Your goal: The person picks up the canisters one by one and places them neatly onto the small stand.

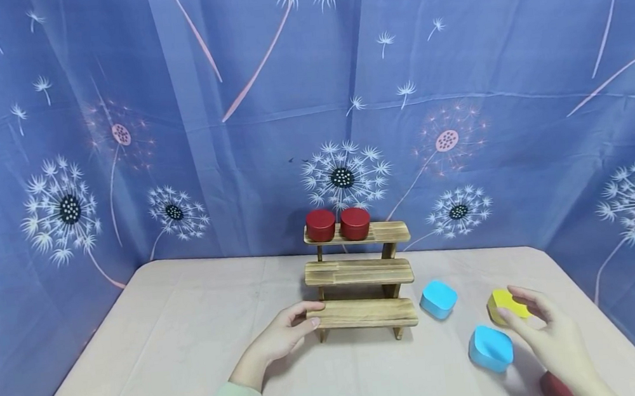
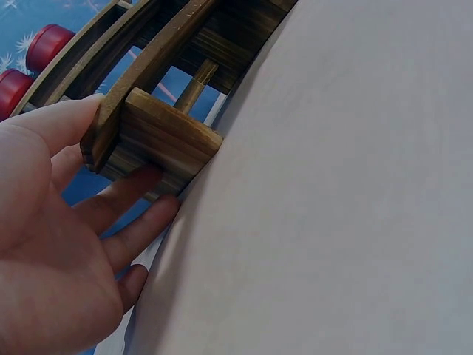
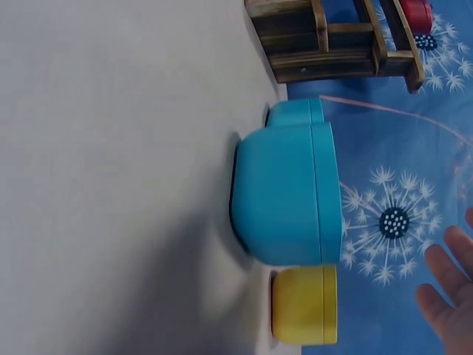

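The left hand [image 1: 279,337] grips the left end of the lowest shelf of a 3-tier brown wooden stand [image 1: 363,312], probably to steady it. 2 glossy red round boxes [image 1: 321,225] [image 1: 356,223] sit flat on the left of its far, top shelf, where their broad bases keep them stable. On the right, the right hand [image 1: 556,342] holds nothing, its parted, gently bent fingers near a yellow rounded box [image 1: 500,310], perhaps spread to suit its width. 2 light-blue rounded-square boxes [image 1: 439,299] [image 1: 491,348] rest just left.
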`<state>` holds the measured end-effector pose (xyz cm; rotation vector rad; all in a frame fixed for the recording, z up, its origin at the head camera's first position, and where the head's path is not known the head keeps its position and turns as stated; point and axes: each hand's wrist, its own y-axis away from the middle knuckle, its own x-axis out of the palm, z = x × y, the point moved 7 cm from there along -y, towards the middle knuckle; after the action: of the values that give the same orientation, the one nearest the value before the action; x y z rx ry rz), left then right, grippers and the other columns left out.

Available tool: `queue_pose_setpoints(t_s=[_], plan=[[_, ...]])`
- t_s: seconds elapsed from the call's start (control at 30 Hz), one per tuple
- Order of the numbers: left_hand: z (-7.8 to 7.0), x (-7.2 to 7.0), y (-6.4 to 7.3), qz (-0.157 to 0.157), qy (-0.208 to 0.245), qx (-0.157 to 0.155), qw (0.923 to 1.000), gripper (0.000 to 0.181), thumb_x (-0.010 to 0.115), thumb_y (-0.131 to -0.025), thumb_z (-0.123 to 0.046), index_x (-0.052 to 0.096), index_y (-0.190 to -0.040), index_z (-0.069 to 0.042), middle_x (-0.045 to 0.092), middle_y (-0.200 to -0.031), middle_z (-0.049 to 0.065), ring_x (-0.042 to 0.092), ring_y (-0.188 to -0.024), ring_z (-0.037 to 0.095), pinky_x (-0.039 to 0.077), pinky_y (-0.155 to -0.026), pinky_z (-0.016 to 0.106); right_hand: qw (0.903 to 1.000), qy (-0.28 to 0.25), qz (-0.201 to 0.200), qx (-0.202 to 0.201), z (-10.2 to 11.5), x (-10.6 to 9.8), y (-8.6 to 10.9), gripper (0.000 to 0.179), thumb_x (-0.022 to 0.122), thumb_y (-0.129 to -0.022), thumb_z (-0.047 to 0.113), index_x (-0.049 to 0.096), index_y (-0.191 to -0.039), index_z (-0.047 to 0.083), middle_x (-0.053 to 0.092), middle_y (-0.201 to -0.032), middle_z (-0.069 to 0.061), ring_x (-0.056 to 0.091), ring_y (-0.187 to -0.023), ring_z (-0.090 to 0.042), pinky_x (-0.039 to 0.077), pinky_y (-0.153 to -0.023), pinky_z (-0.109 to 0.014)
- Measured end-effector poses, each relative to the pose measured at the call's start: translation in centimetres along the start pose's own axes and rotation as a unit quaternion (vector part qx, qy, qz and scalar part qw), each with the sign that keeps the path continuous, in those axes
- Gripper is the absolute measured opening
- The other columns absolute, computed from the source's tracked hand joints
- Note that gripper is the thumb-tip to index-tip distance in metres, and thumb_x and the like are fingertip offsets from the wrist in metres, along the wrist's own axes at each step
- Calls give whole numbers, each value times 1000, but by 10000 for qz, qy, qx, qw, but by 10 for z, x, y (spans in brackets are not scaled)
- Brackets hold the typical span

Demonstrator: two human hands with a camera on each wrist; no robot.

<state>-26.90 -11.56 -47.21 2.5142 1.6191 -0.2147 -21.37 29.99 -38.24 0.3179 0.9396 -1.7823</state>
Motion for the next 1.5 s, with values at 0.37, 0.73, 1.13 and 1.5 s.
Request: queue_pose_setpoints(t_s=[0.37, 0.73, 1.13, 1.5], plan=[[-1, 1, 0, 48, 143, 28, 9999, 37, 55, -96, -22, 52, -131, -9, 56, -114, 16, 27, -40, 5, 27, -40, 19, 9994, 146, 294, 47, -16, -9, 4, 52, 69, -87, 28, 52, -131, 5, 36, -111, 45, 33, -99, 27, 25, -77, 5], [1, 0, -1, 105, 85, 20, 9999, 37, 54, -96, -22, 52, -132, -10, 55, -114, 16, 26, -40, 5, 27, -41, 19, 9951, 325, 836, 409, -42, -9, 11, 56, 67, -88, 30, 48, -133, 1, 40, -113, 34, 29, -94, 29, 27, -72, 3], [-1, 0, -1, 86, 60, 45, 9999, 38, 54, -96, -23, 52, -132, -10, 59, -104, 13, 28, -42, 6, 27, -41, 19, 9844, 930, 1234, 840, -63, -13, 15, 65, 71, -85, 34, 47, -130, -5, 50, -124, -32, 27, -85, 28, 50, -77, -41], [0, 0, 0, 150, 172, -19, 9997, 38, 54, -96, -22, 51, -133, -9, 60, -95, 10, 26, -39, 5, 26, -40, 19, 9641, 961, 2215, 1109, -85, -16, 22, 73, 66, -87, 38, 38, -134, -12, 40, -134, -34, 61, -98, -20, 53, -73, -40]])
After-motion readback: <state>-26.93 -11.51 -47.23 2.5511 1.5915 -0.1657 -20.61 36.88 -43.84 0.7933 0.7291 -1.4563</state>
